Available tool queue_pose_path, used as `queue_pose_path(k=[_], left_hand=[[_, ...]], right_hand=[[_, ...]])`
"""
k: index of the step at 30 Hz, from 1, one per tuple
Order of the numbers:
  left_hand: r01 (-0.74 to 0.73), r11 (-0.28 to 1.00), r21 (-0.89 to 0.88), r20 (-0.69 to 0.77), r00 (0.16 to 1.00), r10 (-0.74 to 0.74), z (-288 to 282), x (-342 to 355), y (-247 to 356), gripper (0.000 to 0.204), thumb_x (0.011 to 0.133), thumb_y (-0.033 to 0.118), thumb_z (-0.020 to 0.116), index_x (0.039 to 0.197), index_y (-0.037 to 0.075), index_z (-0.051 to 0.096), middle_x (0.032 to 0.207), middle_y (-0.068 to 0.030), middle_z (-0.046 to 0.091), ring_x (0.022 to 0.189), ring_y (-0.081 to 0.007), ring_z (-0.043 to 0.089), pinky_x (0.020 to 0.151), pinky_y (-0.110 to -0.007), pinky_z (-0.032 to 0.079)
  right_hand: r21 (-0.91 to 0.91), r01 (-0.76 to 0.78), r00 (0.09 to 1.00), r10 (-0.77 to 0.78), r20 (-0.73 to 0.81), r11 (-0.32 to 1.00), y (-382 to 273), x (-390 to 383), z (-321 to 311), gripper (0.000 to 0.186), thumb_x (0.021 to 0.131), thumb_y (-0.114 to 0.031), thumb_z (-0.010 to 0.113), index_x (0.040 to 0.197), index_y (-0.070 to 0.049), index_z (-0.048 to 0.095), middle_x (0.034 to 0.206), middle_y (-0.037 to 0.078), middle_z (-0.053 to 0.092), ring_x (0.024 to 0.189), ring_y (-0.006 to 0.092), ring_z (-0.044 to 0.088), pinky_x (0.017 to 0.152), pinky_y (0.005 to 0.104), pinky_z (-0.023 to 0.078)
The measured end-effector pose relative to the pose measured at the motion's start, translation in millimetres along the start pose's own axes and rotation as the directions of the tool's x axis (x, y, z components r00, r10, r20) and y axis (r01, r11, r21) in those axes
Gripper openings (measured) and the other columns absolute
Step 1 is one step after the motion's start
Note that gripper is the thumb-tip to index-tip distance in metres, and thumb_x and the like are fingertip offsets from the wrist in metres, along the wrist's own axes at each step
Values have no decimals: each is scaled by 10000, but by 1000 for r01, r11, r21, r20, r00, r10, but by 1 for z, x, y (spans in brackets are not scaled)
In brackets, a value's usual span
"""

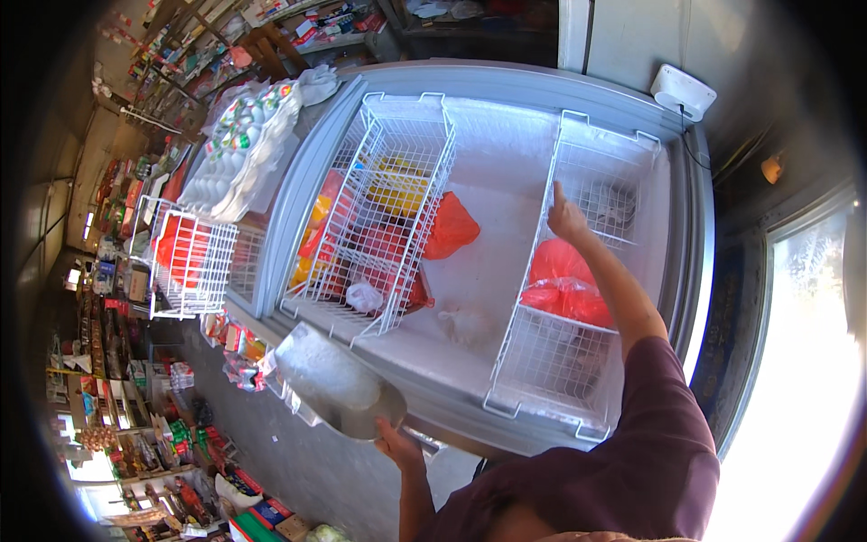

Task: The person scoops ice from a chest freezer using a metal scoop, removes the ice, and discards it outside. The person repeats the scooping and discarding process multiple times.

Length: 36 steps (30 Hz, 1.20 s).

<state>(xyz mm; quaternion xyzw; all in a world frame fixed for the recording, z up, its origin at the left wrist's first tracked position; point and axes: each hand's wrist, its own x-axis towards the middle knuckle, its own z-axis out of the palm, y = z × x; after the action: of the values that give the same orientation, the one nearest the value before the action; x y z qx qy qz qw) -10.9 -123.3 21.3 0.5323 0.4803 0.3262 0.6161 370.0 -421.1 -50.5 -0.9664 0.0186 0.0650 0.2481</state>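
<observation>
My left hand (396, 441) grips the rounded end of a wide metal scoop (348, 408) beside the freezer's near edge. White, frost-like stuff lies in the scoop. Inside the chest freezer (506, 126), my right hand (566, 217) is closed at the left rim of the right white wire basket (564, 357), thumb pointing up along the wire. A red plastic bag (567, 285) lies in that basket, partly behind my right forearm. Some frost (465, 323) sits on the freezer floor between the baskets.
A left wire basket (379, 298) holds yellow and red packages, with an orange-red bag (450, 226) beside it. Egg trays (239, 158) and another wire basket (194, 266) stand left of the freezer. A white box (684, 90) with a cable is at the back right. Stocked shelves line the left.
</observation>
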Motion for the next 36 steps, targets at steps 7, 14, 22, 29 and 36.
queue_pose_path(k=[7, 14, 22, 29, 36], left_hand=[[-75, 988, 138, 110, 992, 60, 11, -9, 10, 311, 876, 274, 480, 956, -21, 537, 911, -99, 551, 828, -186, 532, 695, -338, 452], [51, 941, 335, 94, 992, -87, 9, 1, 3, 312, 851, 296, 505, 893, -13, 525, 794, -83, 531, 713, -176, 514, 575, -321, 437], [185, 874, 450, 70, 968, -241, 10, 6, 0, 341, 847, 341, 496, 877, 2, 519, 688, -78, 498, 598, -169, 476, 485, -317, 397], [230, 858, 459, 63, 955, -289, 4, 6, 0, 367, 842, 381, 488, 863, 15, 514, 594, -74, 469, 497, -163, 442, 407, -314, 362], [241, 858, 454, 94, 944, -315, -7, 8, -1, 393, 838, 421, 480, 849, 29, 509, 501, -70, 441, 395, -156, 408, 328, -310, 327]], right_hand=[[156, -128, 980, 149, -132, 979, -30, 138, -23, 766, 729, -96, 450, 1354, 60, 37, 1013, 326, 546, 976, 412, 548, 870, 423, 420], [180, -201, 966, 226, -128, 963, -9, 198, -22, 762, 737, -98, 441, 1349, 79, 24, 1016, 303, 559, 972, 393, 562, 866, 406, 429], [166, -201, 964, 225, -142, 966, -9, 208, -9, 837, 715, -106, 499, 1294, 157, -46, 936, 266, 596, 876, 366, 603, 798, 388, 468], [710, 170, 980, -196, -46, 684, -21, 174, -22, 496, 780, 20, 431, 1243, -159, 431, 675, 61, 530, 507, 138, 528, 511, 269, 485], [998, -30, 985, -168, 38, 54, -20, 122, -13, 416, 803, -23, 431, 1214, -90, 454, 695, 39, 533, 490, 110, 503, 476, 239, 428]])
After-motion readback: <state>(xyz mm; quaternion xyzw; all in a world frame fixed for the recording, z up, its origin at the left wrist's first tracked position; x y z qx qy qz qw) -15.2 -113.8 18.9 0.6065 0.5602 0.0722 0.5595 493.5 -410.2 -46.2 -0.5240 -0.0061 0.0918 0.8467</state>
